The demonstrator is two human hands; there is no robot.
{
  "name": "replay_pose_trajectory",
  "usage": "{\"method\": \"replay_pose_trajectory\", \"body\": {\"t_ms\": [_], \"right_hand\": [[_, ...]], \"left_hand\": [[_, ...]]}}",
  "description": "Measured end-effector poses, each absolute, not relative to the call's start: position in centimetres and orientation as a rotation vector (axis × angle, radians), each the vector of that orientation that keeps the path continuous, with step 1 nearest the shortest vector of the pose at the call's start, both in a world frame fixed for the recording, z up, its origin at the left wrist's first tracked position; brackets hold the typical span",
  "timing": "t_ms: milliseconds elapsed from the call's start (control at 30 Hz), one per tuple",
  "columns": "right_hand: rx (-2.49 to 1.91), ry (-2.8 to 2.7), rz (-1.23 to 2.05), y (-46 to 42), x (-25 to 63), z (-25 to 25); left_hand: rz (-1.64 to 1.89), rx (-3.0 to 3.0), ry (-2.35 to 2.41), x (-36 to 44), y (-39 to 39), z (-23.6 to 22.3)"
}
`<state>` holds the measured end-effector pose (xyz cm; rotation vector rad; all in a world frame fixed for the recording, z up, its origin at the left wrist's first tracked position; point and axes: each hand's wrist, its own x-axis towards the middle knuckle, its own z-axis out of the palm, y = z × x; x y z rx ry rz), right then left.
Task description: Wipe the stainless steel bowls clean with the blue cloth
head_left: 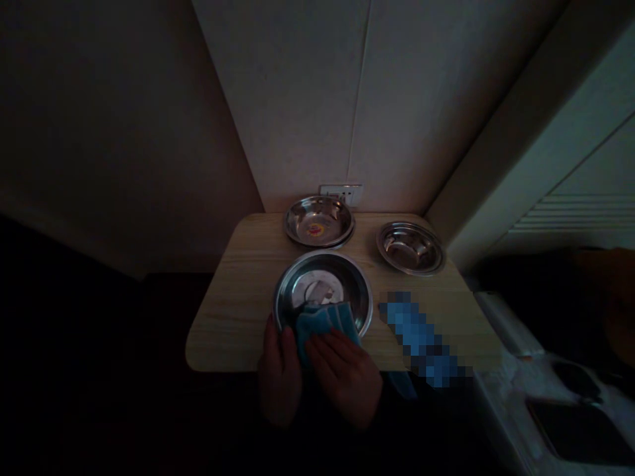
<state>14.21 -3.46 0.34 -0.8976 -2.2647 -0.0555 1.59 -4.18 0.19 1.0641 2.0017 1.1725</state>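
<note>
A round metal basin [364, 291] stands near the front edge of a small wooden table. At its lower left rim is my left hand [281, 377], thumb inside and fingers outside, gripping it. My right hand [342, 377] presses a blue cloth [322, 320] against the near inner wall of the basin. The cloth hangs partly over the near rim, and the palm side of the right hand is hidden. A pale patch shows on the basin's bottom.
Behind the basin, stacked metal bowls [300, 221] carry a colourful sticker inside. More stacked bowls [409, 248] stand at the table's right. A blurred blue item [414, 334] lies over the right front of the wooden table [223, 311]. A wall socket [352, 194] is behind.
</note>
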Motion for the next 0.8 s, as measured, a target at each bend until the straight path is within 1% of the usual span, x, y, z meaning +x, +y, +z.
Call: {"method": "replay_pose_trajectory", "body": {"t_ms": [233,333,400,467,633,733,800], "right_hand": [[-0.777,-2.505,-0.023,-2.5,19.1,1.0],[-0.855,-2.592,0.190,-1.9,19.4,1.8],[-0.893,-2.602,0.391,-1.7,18.1,2.3],[-0.927,-2.585,0.505,-1.3,16.1,2.7],[-1.168,-2.546,0.423,0.9,11.6,3.5],[-1.293,-2.538,0.332,2.3,10.7,4.1],[-1.298,-2.588,0.302,2.9,10.7,4.3]], "left_hand": [[1.281,1.151,1.933,1.0,-3.3,1.0],[1.292,1.120,1.888,1.3,-3.1,0.9],[1.313,1.085,1.866,1.4,-3.1,0.7],[1.322,1.045,1.856,1.1,-3.1,0.5],[1.305,1.047,1.809,0.6,-3.0,0.6],[1.302,1.069,1.799,0.7,-3.0,0.9],[1.298,1.064,1.803,0.8,-3.0,0.9]]}}
